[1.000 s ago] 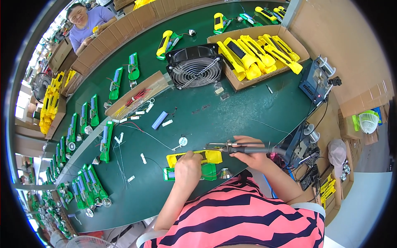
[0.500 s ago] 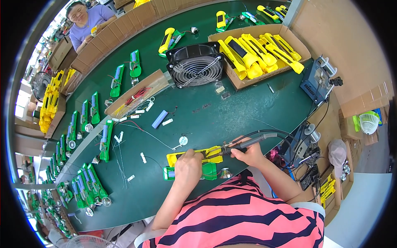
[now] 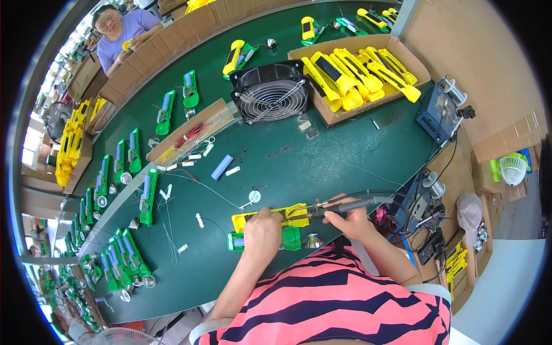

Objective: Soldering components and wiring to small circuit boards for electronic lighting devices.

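My left hand (image 3: 263,233) is closed on a yellow plastic flashlight housing (image 3: 238,222), holding it against the green table. Fingers hide the housing's middle and anything small pinched there. In my right hand (image 3: 352,221) is a soldering iron (image 3: 359,204) with a dark handle. Its metal end points left, over the open right part of the housing. Just below lies a green housing half (image 3: 292,238), partly covered by my left hand. A silvery lamp reflector (image 3: 313,241) sits at its right end.
A black fan (image 3: 270,99) stands beyond my hands, beside a cardboard box (image 3: 336,118) of yellow housings. Loose wires and a blue battery cell (image 3: 222,167) lie to the left, near several green assemblies (image 3: 148,195). A blue soldering station (image 3: 438,118) stands right. A co-worker (image 3: 123,34) sits across.
The soldering iron's handle end has dropped and lies more level, its cable lower. My right hand has shifted slightly with it. My left hand stays in place on the yellow housing.
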Demonstrator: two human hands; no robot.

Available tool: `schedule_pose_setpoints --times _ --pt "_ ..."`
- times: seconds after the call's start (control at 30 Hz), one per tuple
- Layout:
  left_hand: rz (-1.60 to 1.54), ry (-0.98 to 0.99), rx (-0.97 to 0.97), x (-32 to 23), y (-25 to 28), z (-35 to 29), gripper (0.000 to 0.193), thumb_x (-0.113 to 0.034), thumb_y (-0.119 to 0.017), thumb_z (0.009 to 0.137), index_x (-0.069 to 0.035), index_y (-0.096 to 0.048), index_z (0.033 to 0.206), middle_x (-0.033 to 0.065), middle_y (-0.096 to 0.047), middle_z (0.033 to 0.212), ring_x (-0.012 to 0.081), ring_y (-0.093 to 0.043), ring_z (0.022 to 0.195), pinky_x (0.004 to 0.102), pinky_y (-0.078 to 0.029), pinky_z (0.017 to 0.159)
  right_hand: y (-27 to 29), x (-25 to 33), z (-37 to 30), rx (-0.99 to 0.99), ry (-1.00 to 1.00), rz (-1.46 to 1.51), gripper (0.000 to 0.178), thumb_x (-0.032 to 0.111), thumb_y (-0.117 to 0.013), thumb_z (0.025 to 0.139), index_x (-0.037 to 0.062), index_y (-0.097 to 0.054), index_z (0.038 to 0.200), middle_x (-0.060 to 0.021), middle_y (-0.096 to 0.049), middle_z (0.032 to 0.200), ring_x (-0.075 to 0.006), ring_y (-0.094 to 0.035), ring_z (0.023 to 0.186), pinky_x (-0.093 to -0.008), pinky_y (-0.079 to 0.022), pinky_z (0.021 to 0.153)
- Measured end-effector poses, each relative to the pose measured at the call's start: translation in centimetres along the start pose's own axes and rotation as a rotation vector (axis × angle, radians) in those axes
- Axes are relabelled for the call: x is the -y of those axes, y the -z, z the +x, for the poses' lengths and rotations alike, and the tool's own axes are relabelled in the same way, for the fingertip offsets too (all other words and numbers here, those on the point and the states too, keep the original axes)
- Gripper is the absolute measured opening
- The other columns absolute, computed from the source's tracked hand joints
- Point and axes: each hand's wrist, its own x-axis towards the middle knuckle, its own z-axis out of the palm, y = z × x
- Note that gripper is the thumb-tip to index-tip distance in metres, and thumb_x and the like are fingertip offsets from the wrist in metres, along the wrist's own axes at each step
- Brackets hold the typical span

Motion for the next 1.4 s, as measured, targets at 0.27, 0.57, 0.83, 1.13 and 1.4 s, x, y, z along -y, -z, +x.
schedule_pose_setpoints --times 0.27,0.57,0.83,1.13,1.4 --pt "-0.013 0.018 0.002 -0.1 0.1 0.1 0.005 -0.005 -0.059 0.067 -0.004 -0.063 0.071 0.0116 -0.053 0.067 0.0284 -0.057 0.059 0.0362 -0.046 0.055 -3.2 0.9 -2.1 0.081 0.17 -0.462 0.048 0.013 -0.068 0.07 0.0008 -0.047 0.111 -0.014 -0.061 0.094 -0.0287 -0.057 0.096 -0.0394 -0.039 0.092" --pt "-0.073 0.03 0.027 -0.4 0.9 0.0 0.004 -0.004 -0.059 0.069 0.0 -0.058 0.068 0.0136 -0.051 0.067 0.0303 -0.056 0.063 0.038 -0.044 0.057 -4.8 0.1 -1.6 0.272 0.269 -0.433 0.074 0.013 -0.072 0.065 0.0057 -0.03 0.125 -0.0125 -0.052 0.107 -0.0296 -0.053 0.098 -0.053 -0.017 0.102" --pt "-0.301 -0.208 0.084 1.8 5.5 -0.8 0.02 -0.002 -0.064 0.063 -0.005 -0.065 0.083 0.0066 -0.057 0.081 0.0247 -0.052 0.076 0.033 -0.044 0.065 -3.0 0.8 0.2 0.318 0.181 -0.463 0.075 0.01 -0.071 0.064 0.007 -0.029 0.125 -0.0144 -0.051 0.109 -0.0325 -0.051 0.102 -0.0522 -0.016 0.103" --pt "-0.42 -0.114 -0.373 0.3 -0.7 -2.1 0.021 0.001 -0.068 0.06 -0.006 -0.064 0.08 0.0047 -0.059 0.08 0.021 -0.055 0.071 0.0295 -0.044 0.06 -1.3 1.0 2.9 0.391 0.135 -0.531 0.075 0.007 -0.071 0.062 0.0084 -0.026 0.124 -0.01 -0.058 0.101 -0.0298 -0.058 0.088 -0.0516 -0.013 0.104" --pt "-0.41 0.064 -0.31 -1.1 -0.4 -2.4 0.014 0.003 -0.067 0.065 -0.004 -0.063 0.076 0.0066 -0.05 0.08 0.0213 -0.052 0.068 0.0291 -0.042 0.058 -1.9 1.6 -0.9 -0.019 0.269 -0.485 0.021 0.011 -0.064 0.073 0.0058 -0.059 0.093 -0.0027 -0.06 0.06 -0.0146 -0.06 0.058 -0.0477 -0.021 0.101"
